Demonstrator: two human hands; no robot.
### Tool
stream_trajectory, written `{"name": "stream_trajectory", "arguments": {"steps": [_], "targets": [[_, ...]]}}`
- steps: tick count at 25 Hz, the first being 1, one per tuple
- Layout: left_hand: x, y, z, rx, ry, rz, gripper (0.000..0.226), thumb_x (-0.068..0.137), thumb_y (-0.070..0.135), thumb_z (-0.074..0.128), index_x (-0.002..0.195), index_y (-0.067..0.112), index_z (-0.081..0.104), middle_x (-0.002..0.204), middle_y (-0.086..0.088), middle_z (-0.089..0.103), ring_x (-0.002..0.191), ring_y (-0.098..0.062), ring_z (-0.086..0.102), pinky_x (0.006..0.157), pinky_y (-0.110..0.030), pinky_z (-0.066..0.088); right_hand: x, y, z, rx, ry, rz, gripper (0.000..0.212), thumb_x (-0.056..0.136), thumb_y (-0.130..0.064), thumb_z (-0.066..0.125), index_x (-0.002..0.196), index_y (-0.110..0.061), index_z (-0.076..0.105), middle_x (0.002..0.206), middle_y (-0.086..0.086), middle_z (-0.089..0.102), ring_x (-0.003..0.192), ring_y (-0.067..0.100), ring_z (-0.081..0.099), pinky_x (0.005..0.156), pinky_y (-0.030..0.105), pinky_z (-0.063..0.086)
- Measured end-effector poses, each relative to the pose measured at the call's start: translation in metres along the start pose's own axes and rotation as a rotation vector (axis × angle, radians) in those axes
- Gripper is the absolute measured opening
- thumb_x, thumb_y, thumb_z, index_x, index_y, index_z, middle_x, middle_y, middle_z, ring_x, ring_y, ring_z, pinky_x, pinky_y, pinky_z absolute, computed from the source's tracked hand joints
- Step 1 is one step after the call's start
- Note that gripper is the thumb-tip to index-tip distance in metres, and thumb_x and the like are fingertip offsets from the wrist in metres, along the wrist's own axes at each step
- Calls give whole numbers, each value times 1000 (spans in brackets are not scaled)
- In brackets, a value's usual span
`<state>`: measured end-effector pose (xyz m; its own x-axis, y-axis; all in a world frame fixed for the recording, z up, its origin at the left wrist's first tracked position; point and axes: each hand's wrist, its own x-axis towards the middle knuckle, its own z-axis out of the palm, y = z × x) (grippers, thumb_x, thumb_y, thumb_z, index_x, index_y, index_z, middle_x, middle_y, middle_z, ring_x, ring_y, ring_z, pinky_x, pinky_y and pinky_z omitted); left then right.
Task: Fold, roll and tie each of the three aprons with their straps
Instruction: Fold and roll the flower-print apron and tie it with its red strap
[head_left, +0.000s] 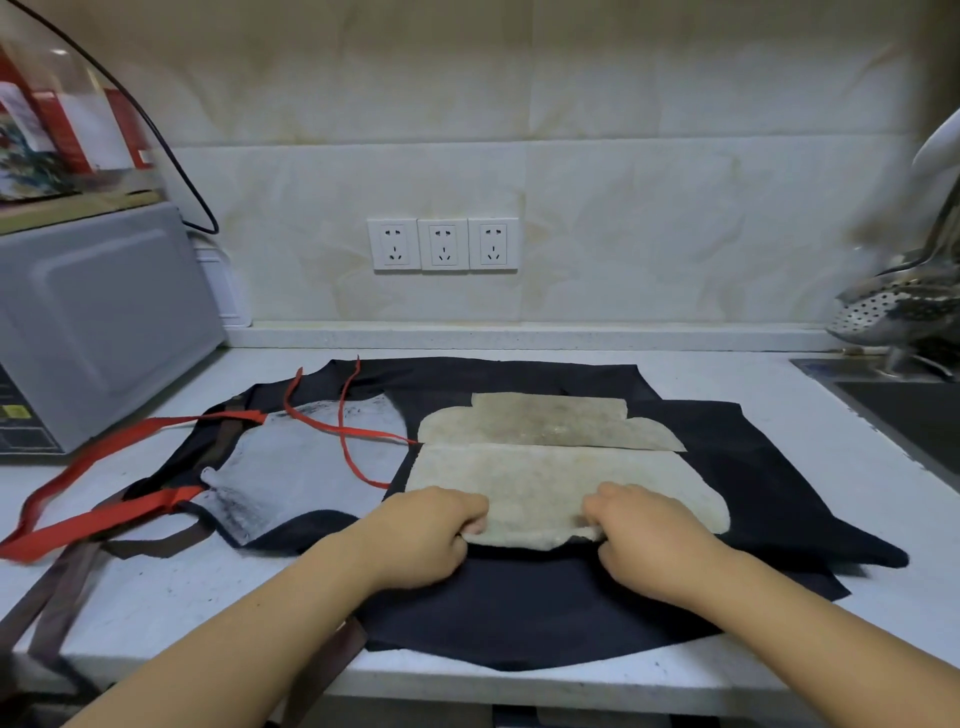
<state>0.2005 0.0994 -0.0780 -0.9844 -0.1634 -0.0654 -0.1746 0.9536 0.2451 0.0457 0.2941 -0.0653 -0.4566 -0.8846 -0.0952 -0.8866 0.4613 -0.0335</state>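
- I have both hands on the cream apron (550, 478). The left hand (431, 535) and right hand (649, 540) are each curled round its near edge, fingers tucked under and knuckles up, with a short stretch of lifted edge between them.
- The cream apron lies folded in the middle of the worktop (779, 379), with a seam-like fold line running left to right across it. It rests on dark aprons (519, 613) spread beneath it, whose near hem hangs over the worktop's front edge.
- My main worry is a crooked roll. If one hand turns the edge faster than the other, I expect the roll to come out cone-shaped and loose.
- The dark cloth underneath could get caught. My fingers are under the cream edge, right against that layer, so a careless pinch would roll both together, or drag the dark aprons off the front edge.
- The thin red strap (343, 431) loops on the cloth off the cream apron's left side and seems to join it there. If it gets rolled inside, I would have nothing free to tie with.
- The wide red strap (104, 457) and brown straps (57, 587) trail toward the front left corner, well apart from my hands. I judge them a snag risk only later.
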Motion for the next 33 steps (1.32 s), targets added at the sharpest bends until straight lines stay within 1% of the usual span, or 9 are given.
{"name": "stream_trajectory", "arguments": {"steps": [6, 11, 14, 17, 19, 22, 24, 29, 33], "targets": [[-9, -20, -20, -91, -140, -144, 13, 75, 21, 54, 87, 24, 51, 98, 7, 60, 93, -16, 55, 84, -35, 48, 2, 19, -17, 83, -137, -62, 16, 81, -13, 48, 85, -27, 41, 80, -13, 45, 81, 15, 47, 59, 24, 33], [30, -43, -58, -173, -104, -392, 18, 91, 23, 46, 87, 14, 61, 95, -2, 65, 92, -19, 58, 78, -28, 43, 52, 45, -39, 68, -133, 134, 11, 84, -27, 48, 75, -23, 45, 83, -6, 56, 83, 18, 56, 63, 28, 42], [50, -54, -60, -66, -75, -446, 20, 92, 27, 47, 74, 21, 54, 90, 0, 62, 84, -17, 55, 69, -28, 39, 72, 48, -34, -35, -113, 209, 8, 85, -31, 49, 83, -23, 49, 84, -6, 53, 83, 19, 54, 64, 29, 38], [56, -54, -47, 159, -113, -534, 18, 91, 29, 47, 102, 22, 60, 114, -2, 62, 104, -22, 56, 89, -36, 43, 77, 50, -18, -57, -51, 237, 15, 84, -34, 50, 93, -23, 53, 83, -8, 51, 87, 19, 53, 72, 32, 40], [55, -46, -25, 406, 27, -593, 28, 88, 23, 50, 115, 21, 56, 120, -3, 56, 114, -26, 51, 97, -45, 38, 76, 52, -5, -76, 42, 264, 23, 83, -38, 51, 100, -24, 56, 95, -7, 58, 99, 19, 53, 77, 33, 38], [60, -10, 11, 415, 413, -316, 30, 80, 19, 52, 108, 20, 63, 112, -3, 58, 111, -27, 51, 100, -45, 37, 75, 47, 14, -127, 121, 354, 29, 86, -38, 50, 111, -24, 54, 117, -4, 56, 112, 21, 49, 95, 45, 37], [73, 25, 28, 173, 376, -90, 34, 90, 29, 45, 119, 24, 62, 125, 2, 58, 121, -24, 49, 107, -42, 32, 76, 40, 21, -129, 121, 430, 29, 89, -30, 47, 116, -22, 52, 122, -1, 53, 117, 24, 45, 104, 59, 28], [99, 54, 52, 115, 171, -108, 47, 103, 44, 28, 149, 39, 27, 162, 8, 14, 150, -17, 4, 117, -58, 3, 69, 34, 31, -102, 215, 500, 34, 93, -28, 43, 127, -24, 46, 136, 4, 44, 135, 31, 28, 109, 71, 8], [100, 49, 64, 151, 118, -110, 53, 97, 57, 7, 149, 50, 13, 163, 13, -2, 150, -16, -9, 113, -65, -6, 50, 70, 45, 132, 82, 649, 65, 94, -63, 19, 152, -36, 7, 162, 7, -4, 146, 39, -14, 106, 71, -6]]}}
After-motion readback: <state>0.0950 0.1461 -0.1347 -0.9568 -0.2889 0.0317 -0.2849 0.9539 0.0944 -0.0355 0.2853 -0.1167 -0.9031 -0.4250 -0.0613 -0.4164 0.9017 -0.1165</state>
